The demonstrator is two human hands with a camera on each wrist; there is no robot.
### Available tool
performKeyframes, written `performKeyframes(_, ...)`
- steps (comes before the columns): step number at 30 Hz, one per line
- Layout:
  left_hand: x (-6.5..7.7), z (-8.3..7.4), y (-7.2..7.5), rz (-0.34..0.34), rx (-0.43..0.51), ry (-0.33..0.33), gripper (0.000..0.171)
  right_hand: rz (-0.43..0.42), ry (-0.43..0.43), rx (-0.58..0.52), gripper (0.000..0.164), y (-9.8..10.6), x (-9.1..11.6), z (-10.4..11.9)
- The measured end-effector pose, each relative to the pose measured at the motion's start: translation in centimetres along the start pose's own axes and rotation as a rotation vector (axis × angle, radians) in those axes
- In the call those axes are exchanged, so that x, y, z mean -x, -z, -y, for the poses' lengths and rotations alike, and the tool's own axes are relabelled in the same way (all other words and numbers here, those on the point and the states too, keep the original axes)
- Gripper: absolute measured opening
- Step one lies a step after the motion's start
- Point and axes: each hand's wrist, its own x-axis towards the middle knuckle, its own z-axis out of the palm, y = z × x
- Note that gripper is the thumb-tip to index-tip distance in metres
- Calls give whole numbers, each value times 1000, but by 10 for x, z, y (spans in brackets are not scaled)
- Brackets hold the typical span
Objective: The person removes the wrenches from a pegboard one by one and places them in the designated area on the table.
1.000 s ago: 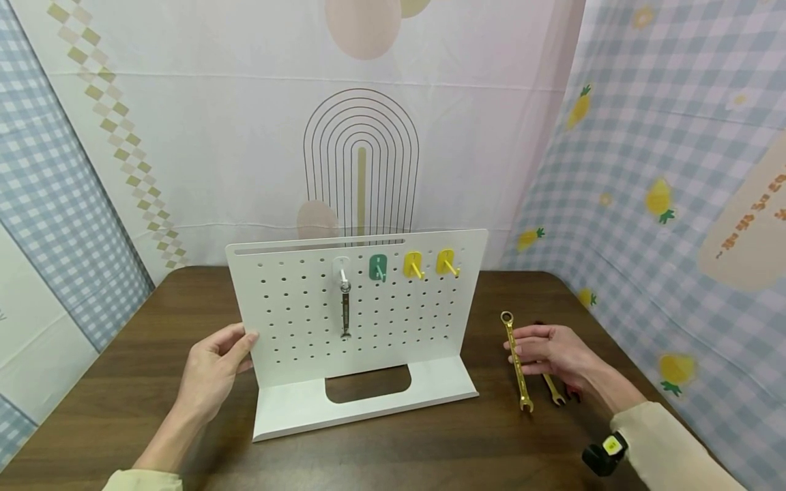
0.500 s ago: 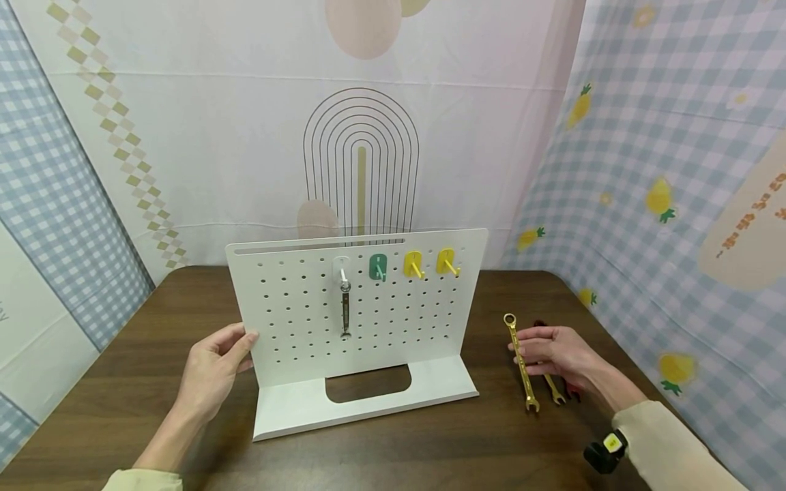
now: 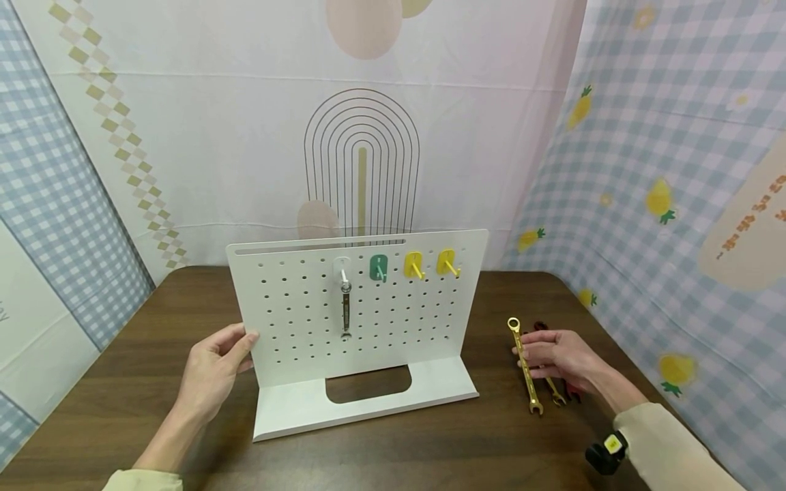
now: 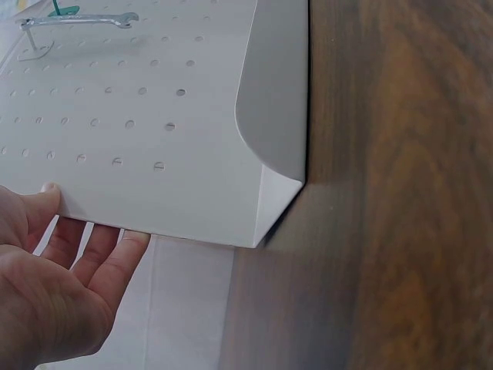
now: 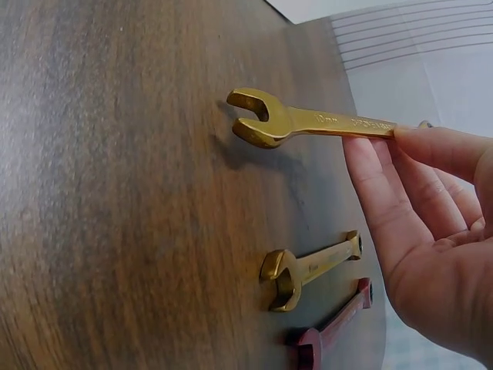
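A white pegboard stand (image 3: 295, 314) stands mid-table, and my left hand (image 3: 211, 365) grips its left edge, thumb on the front and fingers behind, as the left wrist view shows. My right hand (image 3: 561, 358) pinches a gold combination wrench (image 5: 323, 122) between thumb and fingers, its open end hanging above the table in the right wrist view. Below it lie a second gold wrench (image 5: 316, 266) and a red wrench (image 5: 335, 327). On the white hook (image 3: 342, 271) hangs a silver wrench (image 3: 346, 310). To its right are a green hook (image 3: 379, 268) and two yellow hooks (image 3: 414, 265).
A brown wooden table (image 3: 368, 464) carries everything. A patterned white cloth (image 3: 245, 136) hangs behind it, and a checked cloth (image 3: 645, 170) hangs along the right side. The pegboard's base reaches forward towards me.
My right hand has shifted slightly right with the gold wrench, which has moved right and a little nearer to me. The left hand and pegboard have stayed in place.
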Motion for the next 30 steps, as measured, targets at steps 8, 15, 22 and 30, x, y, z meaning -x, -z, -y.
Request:
performKeyframes(8,0,-1,0,-4,3,-2,37,-35,-18,11,49,2,-1,-5)
performKeyframes(15,0,-1,0,-7,2,4,37,-43,-18,12,43,4,-3,-7)
performKeyframes(22,2,0,0,-12,0,13,37,-53,-16,36,43,5,-5,-9)
performKeyframes(30,3,0,0,-11,16,1,35,-62,-16,38,47,7,-6,-10)
